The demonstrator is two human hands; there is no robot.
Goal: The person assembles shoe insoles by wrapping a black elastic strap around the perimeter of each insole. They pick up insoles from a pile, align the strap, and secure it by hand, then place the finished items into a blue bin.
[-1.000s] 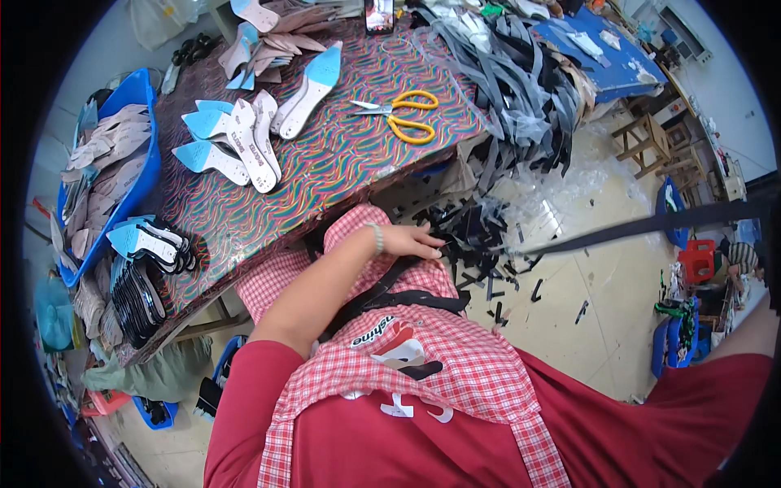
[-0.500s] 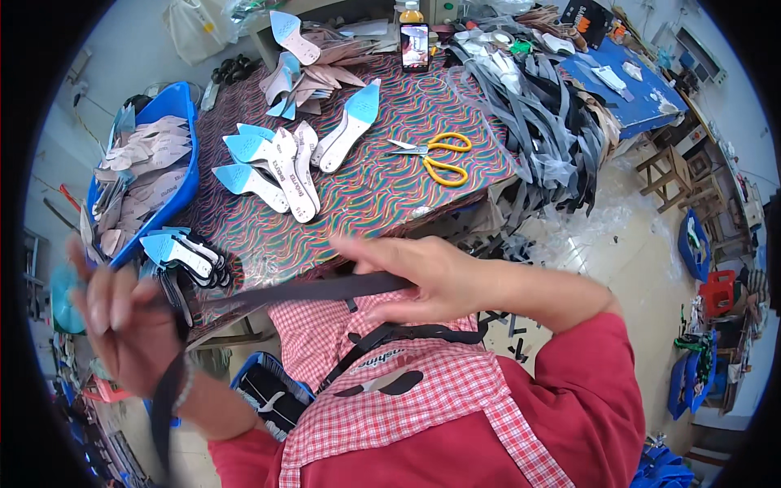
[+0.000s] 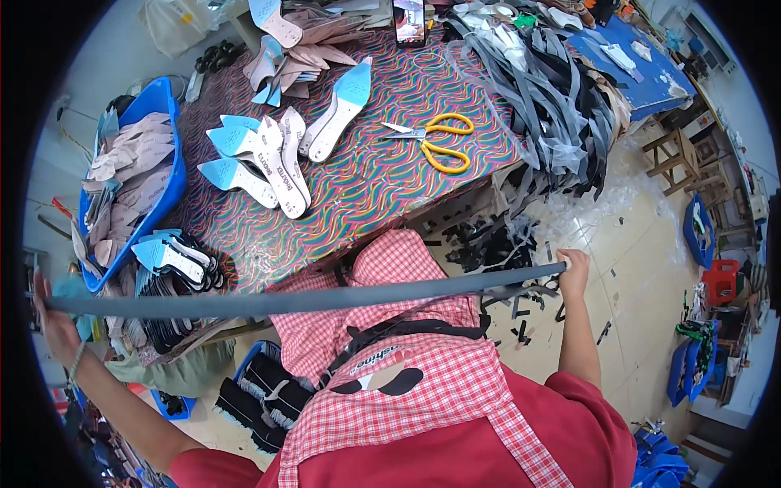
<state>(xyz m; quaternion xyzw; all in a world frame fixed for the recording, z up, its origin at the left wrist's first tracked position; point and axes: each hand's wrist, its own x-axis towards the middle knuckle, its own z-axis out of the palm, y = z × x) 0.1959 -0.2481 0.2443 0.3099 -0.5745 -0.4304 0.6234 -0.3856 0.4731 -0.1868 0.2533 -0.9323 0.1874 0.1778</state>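
Head view: a long dark-grey strip (image 3: 309, 301) stretches nearly straight above the person's checked apron (image 3: 407, 378). The right hand (image 3: 574, 272) pinches one end between its fingers; the left hand (image 3: 58, 325) meets the other, its grip unclear. Yellow-handled scissors (image 3: 422, 134) lie on the patterned tabletop (image 3: 358, 183).

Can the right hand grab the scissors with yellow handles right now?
Probably not straight away: the right hand is holding one end of the dark grey strip and would likely need to let go first. Nothing covers the scissors on the patterned table, though.
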